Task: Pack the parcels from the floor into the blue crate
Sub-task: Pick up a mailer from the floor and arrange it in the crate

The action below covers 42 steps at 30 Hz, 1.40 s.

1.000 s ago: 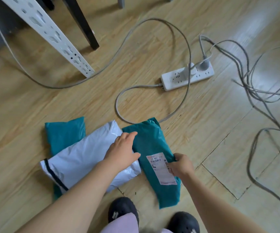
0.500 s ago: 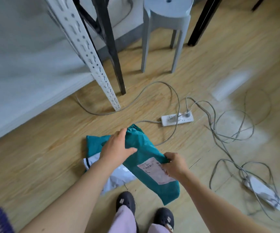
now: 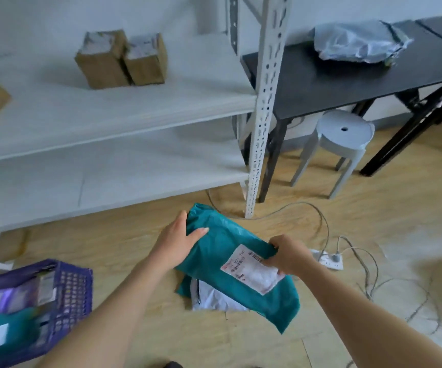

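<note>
I hold a teal parcel (image 3: 227,258) with a white label above the floor, lifted and tilted. My left hand (image 3: 177,243) grips its far left end and my right hand (image 3: 288,254) grips its right edge by the label. Below it on the floor lie a white parcel (image 3: 214,298) and the edge of another teal parcel (image 3: 184,286), both mostly hidden. The blue crate (image 3: 66,288) stands at the lower left, with a teal parcel (image 3: 5,333) and other packages inside.
A white shelf rack (image 3: 262,102) with cardboard boxes (image 3: 121,59) fills the left and back. A black table (image 3: 347,81) bearing a plastic bag, a grey stool (image 3: 341,139), a power strip (image 3: 328,258) and loose cables (image 3: 368,274) lie to the right.
Both hands have lifted the teal parcel off the floor. My view has risen, and the crate and shelves have come into sight at the left.
</note>
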### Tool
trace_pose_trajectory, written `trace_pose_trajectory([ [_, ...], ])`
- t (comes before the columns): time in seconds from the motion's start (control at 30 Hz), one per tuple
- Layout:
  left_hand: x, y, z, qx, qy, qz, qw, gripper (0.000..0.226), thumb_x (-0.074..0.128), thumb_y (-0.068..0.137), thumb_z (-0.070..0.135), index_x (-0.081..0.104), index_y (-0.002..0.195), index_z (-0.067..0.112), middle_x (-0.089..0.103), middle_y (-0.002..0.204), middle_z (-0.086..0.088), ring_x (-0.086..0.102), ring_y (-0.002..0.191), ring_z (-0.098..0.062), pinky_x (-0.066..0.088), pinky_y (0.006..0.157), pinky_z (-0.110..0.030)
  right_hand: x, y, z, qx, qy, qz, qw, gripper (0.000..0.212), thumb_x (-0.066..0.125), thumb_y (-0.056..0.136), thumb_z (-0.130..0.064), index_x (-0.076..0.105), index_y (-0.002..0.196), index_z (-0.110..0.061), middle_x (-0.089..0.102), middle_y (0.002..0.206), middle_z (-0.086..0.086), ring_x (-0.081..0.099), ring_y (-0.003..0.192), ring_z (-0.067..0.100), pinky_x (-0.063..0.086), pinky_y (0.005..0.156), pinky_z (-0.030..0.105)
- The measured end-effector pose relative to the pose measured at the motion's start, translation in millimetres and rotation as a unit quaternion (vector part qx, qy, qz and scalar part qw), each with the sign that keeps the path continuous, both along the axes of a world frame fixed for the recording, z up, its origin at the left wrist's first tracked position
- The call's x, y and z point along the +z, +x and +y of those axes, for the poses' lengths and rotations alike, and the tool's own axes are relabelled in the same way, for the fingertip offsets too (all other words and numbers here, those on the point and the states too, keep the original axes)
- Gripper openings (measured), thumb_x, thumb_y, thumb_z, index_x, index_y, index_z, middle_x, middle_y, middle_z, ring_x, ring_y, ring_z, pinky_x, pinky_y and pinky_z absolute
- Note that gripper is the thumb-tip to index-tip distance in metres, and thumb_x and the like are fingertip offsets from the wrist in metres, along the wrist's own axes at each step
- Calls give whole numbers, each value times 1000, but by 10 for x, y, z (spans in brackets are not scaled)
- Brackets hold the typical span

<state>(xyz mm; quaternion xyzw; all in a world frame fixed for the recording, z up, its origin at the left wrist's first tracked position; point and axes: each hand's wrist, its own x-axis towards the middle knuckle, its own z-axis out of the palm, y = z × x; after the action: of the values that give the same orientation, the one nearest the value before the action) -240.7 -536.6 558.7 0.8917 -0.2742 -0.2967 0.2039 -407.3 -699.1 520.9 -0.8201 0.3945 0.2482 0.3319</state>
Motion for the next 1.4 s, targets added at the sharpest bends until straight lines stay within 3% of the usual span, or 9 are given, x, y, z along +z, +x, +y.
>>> trace_pose_trajectory([
  [0.13, 381, 152, 686, 61, -44, -25, 997, 36, 51, 92, 44, 38, 100, 12, 56, 104, -1, 55, 92, -19, 44, 72, -33, 349, 307, 416, 90, -36, 9, 995, 9, 56, 81, -19, 53, 89, -18, 59, 64, -5, 60, 50, 9, 52, 53, 21],
  [0.27, 646, 366, 1451, 125, -73, -45, 988, 36, 51, 92, 45, 38, 105, 14, 54, 105, 2, 55, 94, -17, 47, 76, -33, 607, 689, 931, 147, -79, -1, 986, 14, 55, 85, -27, 57, 94, -16, 66, 85, 0, 68, 64, 12, 60, 66, 29],
  [0.5, 941, 836, 2983, 266, -128, -42, 955, 37, 54, 91, 41, 41, 109, 11, 52, 109, 0, 54, 105, -23, 46, 83, -35, 927, 1512, 2152, 196, -113, -56, 972, 19, 49, 93, -35, 53, 91, -17, 64, 76, -1, 70, 66, 14, 60, 64, 35],
  [0.67, 964, 1207, 4116, 306, -141, -17, 941, 42, 54, 91, 42, 38, 119, 15, 52, 119, 1, 54, 112, -24, 47, 92, -38, 1007, 2011, 3200, 220, -192, -76, 953, 22, 45, 93, -34, 54, 102, -16, 59, 88, 2, 56, 74, 21, 43, 57, 27],
  [0.9, 890, 1717, 5509, 353, -120, -37, 927, 44, 56, 92, 33, 40, 126, 10, 52, 127, -9, 52, 115, -25, 43, 88, -33, 982, 2644, 4579, 243, -192, -113, 944, 17, 43, 91, -18, 57, 98, -15, 54, 81, 0, 54, 72, 20, 33, 44, 22],
  [0.97, 848, 1849, 5817, 362, -103, -51, 925, 39, 57, 92, 32, 44, 118, 7, 53, 122, -10, 53, 112, -27, 43, 87, -34, 992, 2819, 4874, 250, -186, -114, 943, 17, 41, 90, -14, 57, 97, -15, 54, 81, 0, 54, 72, 19, 35, 45, 22],
  [1.13, 724, 2254, 6315, 397, -125, -54, 907, 36, 58, 92, 23, 47, 121, 6, 57, 120, -9, 56, 110, -24, 42, 79, -28, 911, 3366, 5371, 251, -164, -118, 947, 26, 38, 84, -2, 58, 94, -14, 54, 80, 1, 52, 70, 20, 34, 45, 22],
  [1.27, 563, 2690, 6632, 407, -97, -47, 907, 29, 57, 92, 28, 47, 113, 10, 58, 110, -9, 59, 96, -24, 51, 79, -39, 750, 3866, 5665, 264, -143, -112, 947, 25, 37, 87, -1, 55, 90, -17, 53, 78, -2, 52, 67, 15, 36, 46, 20],
  [1.4, 454, 3281, 6842, 411, -94, -48, 906, 33, 57, 92, 22, 47, 120, 8, 57, 118, -7, 56, 109, -25, 43, 85, -31, 571, 4516, 5864, 261, -124, -121, 950, 27, 39, 85, 1, 58, 98, -14, 55, 83, 0, 53, 69, 18, 33, 43, 20],
])
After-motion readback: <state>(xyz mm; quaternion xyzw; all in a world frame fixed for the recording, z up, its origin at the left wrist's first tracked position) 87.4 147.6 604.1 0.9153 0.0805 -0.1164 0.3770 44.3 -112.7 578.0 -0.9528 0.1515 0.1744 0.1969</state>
